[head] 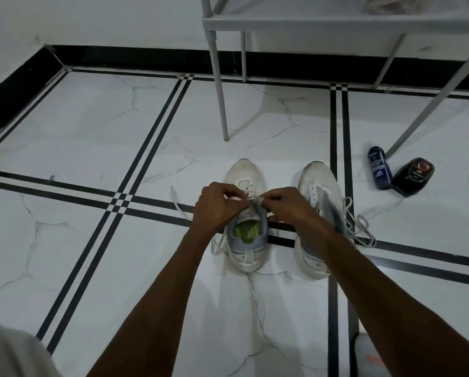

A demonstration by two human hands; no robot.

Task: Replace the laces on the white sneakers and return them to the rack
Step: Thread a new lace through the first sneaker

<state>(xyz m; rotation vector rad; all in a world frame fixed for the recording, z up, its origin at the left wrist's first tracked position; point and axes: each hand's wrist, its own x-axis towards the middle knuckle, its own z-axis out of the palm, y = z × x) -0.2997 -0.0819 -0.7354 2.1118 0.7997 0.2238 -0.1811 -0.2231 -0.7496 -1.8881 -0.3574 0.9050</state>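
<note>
On the left, a loose end of white lace (177, 204) is trailing over the tiled floor (91, 126) just beside the left sneaker (245, 213), which is standing toe away from the person in the middle of the scene. The left hand (218, 206) is hovering over that shoe's throat, its grip closing in a pinch on a run of lace; the right hand (285, 204) is meeting it from the other side, its fingers curling in a pinch on the same lace near the eyelets (exactly which eyelet is being worked is too small to tell). Judging by this, the lacing of the left sneaker is the step in hand, roughly midway up the shoe. To the right, close beside it, the right sneaker (319, 186) is sitting with its eyelet row looking bare and a bundle of grey lace (360, 229) lying against its right side. Farther right, two dark shoe-care bottles (400, 172) are lying on the floor near a leg of the white rack (282, 23), whose shelf is standing at the far edge. The next move is probably calling for feeding the lace tip through the next eyelet and drawing it snug, keeping both ends even; the second shoe and the return to the rack are not yet done.
</note>
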